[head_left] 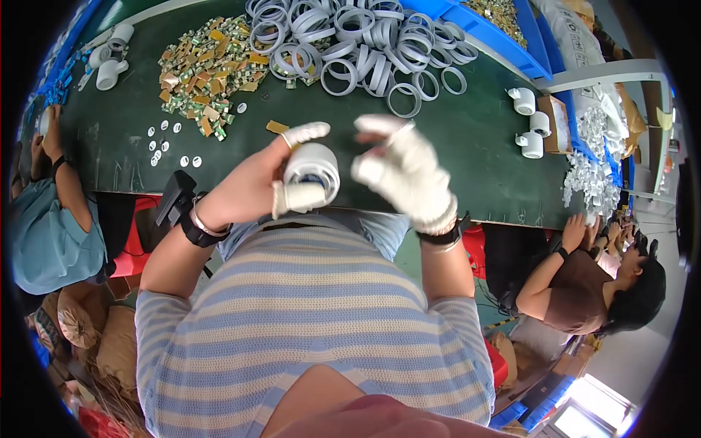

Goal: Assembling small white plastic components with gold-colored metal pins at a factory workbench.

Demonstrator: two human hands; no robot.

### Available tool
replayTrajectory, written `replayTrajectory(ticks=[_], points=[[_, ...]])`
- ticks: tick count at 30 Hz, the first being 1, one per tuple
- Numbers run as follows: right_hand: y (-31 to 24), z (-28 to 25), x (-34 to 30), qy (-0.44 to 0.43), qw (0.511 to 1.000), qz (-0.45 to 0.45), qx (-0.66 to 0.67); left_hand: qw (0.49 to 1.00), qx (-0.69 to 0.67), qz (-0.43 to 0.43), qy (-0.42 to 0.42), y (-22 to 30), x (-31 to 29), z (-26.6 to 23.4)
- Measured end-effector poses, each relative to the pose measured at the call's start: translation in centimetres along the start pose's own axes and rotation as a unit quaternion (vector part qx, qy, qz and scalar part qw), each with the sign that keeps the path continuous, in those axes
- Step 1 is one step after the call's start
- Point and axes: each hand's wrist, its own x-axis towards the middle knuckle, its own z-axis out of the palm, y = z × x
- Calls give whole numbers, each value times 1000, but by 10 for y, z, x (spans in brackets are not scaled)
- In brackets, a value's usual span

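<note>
Head view. Left hand [281, 179], in white fingertip covers, is closed around a white cylindrical plastic fitting [312, 171]. The thumb and lower fingers wrap its near side and the forefinger reaches over its top. The fitting sits in front of the chest, just above the near edge of the green table [467, 139]. Its open round end faces up toward the camera, so its long axis runs roughly toward the viewer, tilted a little right.

Right hand [405, 171], in a white glove, is motion-blurred. Its fingers are loosely curled and partly spread. I cannot tell whether anything small is pinched between them. It lies just right of the fitting, not touching it, so the fitting lies to the left of the right fingertips. The left hand is the nearer one, being in contact with it.

On the table, far centre: a heap of white plastic rings [365, 44]. Far left of that: a pile of small gold and green pieces [208, 69], with small white discs [164, 142] scattered nearer.

Containers: a blue bin [504, 36] at the far right holds more gold pieces. White fittings [529, 124] stand at the right and far left of the table.

Other people sit at the left and right edges.
</note>
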Motion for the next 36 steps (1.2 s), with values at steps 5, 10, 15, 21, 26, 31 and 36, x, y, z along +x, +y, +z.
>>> replayTrajectory(ticks=[5,10,15,21,26,31,36], points=[[46,-45,21,157,823,-68,-542,995,-71,14,75,6,-6,0],[6,-21,7,142,910,-180,-347,981,-92,77,150,-6,-5,6],[-40,4,-13,-48,993,-58,90,965,-199,70,157,-3,11,16],[-46,9,-9,-32,985,56,161,961,-264,80,14,-2,3,16],[-47,9,-8,-39,997,10,59,979,-194,63,21,-9,-3,17],[-53,8,-3,-51,996,-65,-17,982,-171,71,26,-11,-5,19],[-52,9,-2,-45,994,-93,-29,989,-110,96,32,-15,-5,19]])
